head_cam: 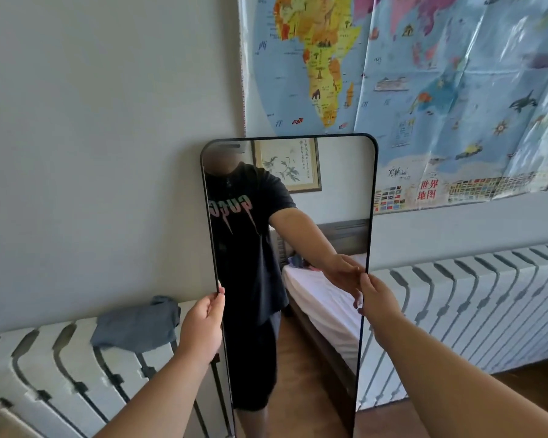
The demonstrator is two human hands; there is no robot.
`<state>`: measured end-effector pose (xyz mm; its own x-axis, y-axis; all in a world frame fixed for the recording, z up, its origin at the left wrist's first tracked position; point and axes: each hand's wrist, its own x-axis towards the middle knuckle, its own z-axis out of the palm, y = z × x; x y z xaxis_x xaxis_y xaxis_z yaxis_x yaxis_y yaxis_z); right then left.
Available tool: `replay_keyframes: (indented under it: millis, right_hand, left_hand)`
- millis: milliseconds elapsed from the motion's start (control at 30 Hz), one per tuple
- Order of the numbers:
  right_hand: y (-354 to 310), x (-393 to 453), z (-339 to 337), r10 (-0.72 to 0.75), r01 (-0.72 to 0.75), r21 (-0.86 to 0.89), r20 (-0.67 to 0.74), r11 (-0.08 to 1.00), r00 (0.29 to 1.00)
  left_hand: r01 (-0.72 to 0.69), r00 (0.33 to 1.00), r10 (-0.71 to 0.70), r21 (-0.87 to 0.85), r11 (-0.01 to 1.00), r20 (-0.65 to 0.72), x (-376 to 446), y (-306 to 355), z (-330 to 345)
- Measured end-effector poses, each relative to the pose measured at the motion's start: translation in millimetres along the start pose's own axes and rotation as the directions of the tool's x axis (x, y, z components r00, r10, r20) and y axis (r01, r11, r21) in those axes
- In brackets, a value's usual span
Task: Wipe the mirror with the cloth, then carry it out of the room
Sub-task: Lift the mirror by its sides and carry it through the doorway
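Note:
A tall mirror [336, 184] with a thin black frame and rounded top corners stands upright against the grey wall, in the middle of the view. My left hand [203, 324] grips its left edge at about mid-height. My right hand [377, 298] grips its right edge at nearly the same height. The glass reflects a person in a black T-shirt and a bed behind. A grey-blue cloth [136, 327] lies crumpled on top of the radiator, just left of my left hand, and neither hand touches it.
White ribbed radiator covers run along the wall on both sides of the mirror, left [45, 374] and right [487, 298]. A large world map [424, 74] hangs on the wall above and behind the mirror. Brown wooden floor [519, 384] shows at lower right.

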<state>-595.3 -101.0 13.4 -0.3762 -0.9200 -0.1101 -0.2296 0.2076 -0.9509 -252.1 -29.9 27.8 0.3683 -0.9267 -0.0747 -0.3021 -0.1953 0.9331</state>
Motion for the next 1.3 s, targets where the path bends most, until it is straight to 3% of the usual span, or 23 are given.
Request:
replay_keyframes:
  millis: [233,433,900,1300]
  right_hand:
    - [9.9,4.1,-2.8,-0.043,0.042,-0.025,-0.049,0.999,0.998]
    - [7.8,-21.6,7.3,-0.064,0.064,-0.025,-0.013,0.998,0.998]
    - [-37.9,-189.1,114.7,-0.211,0.212,0.023,0.224,0.977,0.951]
    - [-51.7,-351.4,203.4,-0.269,0.259,0.087,0.462,0.962,0.845]
  left_hand:
    - [-0.040,0.998,0.039,-0.024,0.999,-0.052,-10.3,-9.4,0.1]
    - [-0.057,0.993,0.051,-0.054,0.997,-0.107,-57.6,-26.5,-30.1]
    - [-0.005,0.926,-0.038,-0.114,0.994,-0.375,-200.6,-82.4,-218.8]
    - [0.062,0.789,-0.075,-0.043,0.997,-0.610,-339.9,-131.2,-360.1]
